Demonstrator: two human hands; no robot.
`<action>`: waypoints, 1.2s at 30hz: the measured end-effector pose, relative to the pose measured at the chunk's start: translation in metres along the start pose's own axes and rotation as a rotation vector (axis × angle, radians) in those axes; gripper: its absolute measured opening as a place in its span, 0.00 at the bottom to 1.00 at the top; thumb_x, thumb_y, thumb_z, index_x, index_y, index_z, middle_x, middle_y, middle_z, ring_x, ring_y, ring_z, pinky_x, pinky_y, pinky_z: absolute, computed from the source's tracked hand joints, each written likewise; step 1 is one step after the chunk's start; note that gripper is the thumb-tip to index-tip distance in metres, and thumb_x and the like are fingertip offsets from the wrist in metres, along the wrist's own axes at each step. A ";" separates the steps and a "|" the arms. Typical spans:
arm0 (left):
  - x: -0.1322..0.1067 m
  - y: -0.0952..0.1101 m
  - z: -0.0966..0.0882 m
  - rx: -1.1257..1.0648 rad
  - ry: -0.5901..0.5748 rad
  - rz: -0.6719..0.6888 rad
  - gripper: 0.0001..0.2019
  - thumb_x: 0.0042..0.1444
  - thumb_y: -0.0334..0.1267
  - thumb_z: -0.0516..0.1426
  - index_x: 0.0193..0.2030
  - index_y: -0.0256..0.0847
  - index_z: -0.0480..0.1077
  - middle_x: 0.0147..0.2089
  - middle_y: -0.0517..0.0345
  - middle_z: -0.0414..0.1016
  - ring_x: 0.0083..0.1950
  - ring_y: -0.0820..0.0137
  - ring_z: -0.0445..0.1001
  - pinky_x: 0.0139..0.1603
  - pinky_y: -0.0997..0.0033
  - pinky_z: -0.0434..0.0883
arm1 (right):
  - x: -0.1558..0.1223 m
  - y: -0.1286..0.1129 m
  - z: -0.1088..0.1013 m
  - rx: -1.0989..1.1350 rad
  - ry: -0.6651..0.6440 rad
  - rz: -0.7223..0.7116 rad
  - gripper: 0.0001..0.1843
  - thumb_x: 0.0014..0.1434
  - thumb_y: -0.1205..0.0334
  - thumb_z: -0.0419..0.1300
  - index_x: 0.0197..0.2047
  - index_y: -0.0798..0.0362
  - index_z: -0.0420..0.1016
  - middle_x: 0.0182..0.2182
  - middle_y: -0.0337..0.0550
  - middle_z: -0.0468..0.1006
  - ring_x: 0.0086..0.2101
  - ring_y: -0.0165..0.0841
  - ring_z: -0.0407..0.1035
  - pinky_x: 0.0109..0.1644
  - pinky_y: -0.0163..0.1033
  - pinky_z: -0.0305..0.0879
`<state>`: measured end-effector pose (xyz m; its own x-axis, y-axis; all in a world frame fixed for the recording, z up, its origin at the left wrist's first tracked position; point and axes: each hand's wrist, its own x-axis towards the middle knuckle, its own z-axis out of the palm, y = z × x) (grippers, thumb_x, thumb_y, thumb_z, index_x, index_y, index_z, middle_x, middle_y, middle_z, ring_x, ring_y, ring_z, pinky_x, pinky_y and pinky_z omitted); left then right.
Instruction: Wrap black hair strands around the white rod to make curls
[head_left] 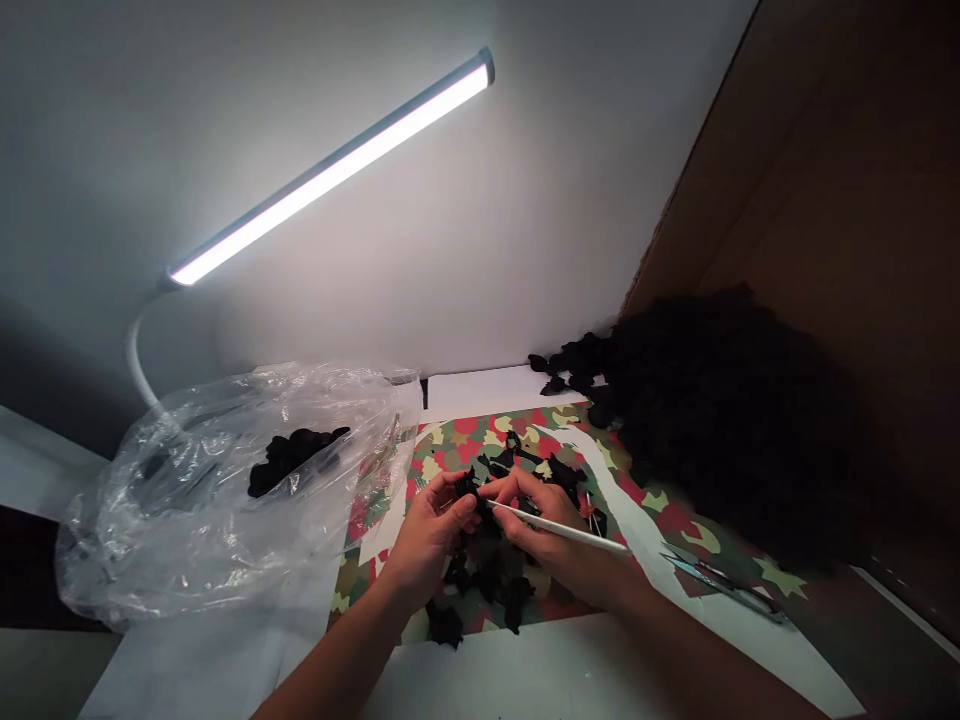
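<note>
Black piece (466, 485): held at lower ctr of frame, pinched btwn thumb & fingertips of L hand (427, 535). In R hand (551, 540): white stick tool (562, 526), gripped pen-style w/ thumb & fingers closed round it, tip at or just beside black piece; can't tell re exact contact.

Main container: clear plastic bag (225, 560), left side of frame, crumpled, w/ dark clump (292, 460) inside, approx mid-bag, plus fainter dark patch further L, seen thru film. Can't tell no. of pcs or which way bag opens.

Under hands: camo-type patterned sheet (450, 440) in red, green & yellow, strewn w/ black scraps (517, 605), some nearer bottom of frame, some beyond fingers. Right side of frame: big dark heap (735, 430), next to brown panel (840, 150); can't tell if panel = box wall. Lower right, below heap: scissors-like metal tool (720, 580), near R forearm. Upper left to upper ctr: lit tube lamp (330, 175), slanted up to R, on bent neck (133, 350) down to bag.
</note>
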<state>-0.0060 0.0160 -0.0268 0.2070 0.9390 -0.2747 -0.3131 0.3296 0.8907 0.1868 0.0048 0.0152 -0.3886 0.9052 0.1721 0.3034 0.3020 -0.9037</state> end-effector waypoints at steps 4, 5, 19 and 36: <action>-0.001 0.002 0.002 0.159 0.030 0.037 0.23 0.51 0.51 0.68 0.45 0.36 0.72 0.26 0.63 0.71 0.23 0.76 0.65 0.22 0.76 0.58 | 0.002 0.015 0.017 -0.333 0.177 -0.298 0.07 0.68 0.67 0.52 0.37 0.49 0.67 0.42 0.41 0.82 0.38 0.36 0.74 0.50 0.46 0.62; -0.003 0.003 0.003 0.181 0.007 0.042 0.21 0.52 0.52 0.68 0.43 0.36 0.73 0.26 0.61 0.72 0.23 0.76 0.65 0.23 0.76 0.59 | 0.004 0.019 0.019 -0.444 0.236 -0.361 0.07 0.68 0.69 0.51 0.39 0.49 0.68 0.41 0.42 0.82 0.39 0.37 0.74 0.51 0.48 0.60; -0.005 0.019 -0.009 -0.032 -0.388 -0.236 0.14 0.55 0.44 0.68 0.33 0.32 0.77 0.30 0.55 0.73 0.28 0.75 0.72 0.32 0.76 0.69 | 0.013 0.031 -0.036 -0.785 0.505 0.021 0.11 0.67 0.65 0.49 0.31 0.49 0.59 0.30 0.45 0.77 0.35 0.42 0.71 0.45 0.47 0.58; -0.005 0.012 0.000 -0.198 -0.256 -0.122 0.17 0.49 0.39 0.72 0.39 0.40 0.70 0.36 0.60 0.74 0.29 0.77 0.73 0.31 0.77 0.68 | 0.003 0.011 -0.001 0.106 0.322 0.039 0.15 0.71 0.52 0.49 0.40 0.47 0.74 0.35 0.42 0.74 0.38 0.39 0.70 0.47 0.45 0.67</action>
<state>-0.0105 0.0154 -0.0142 0.4716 0.8448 -0.2528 -0.4401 0.4739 0.7627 0.1901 0.0113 0.0067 -0.0781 0.9686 0.2362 0.2140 0.2477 -0.9449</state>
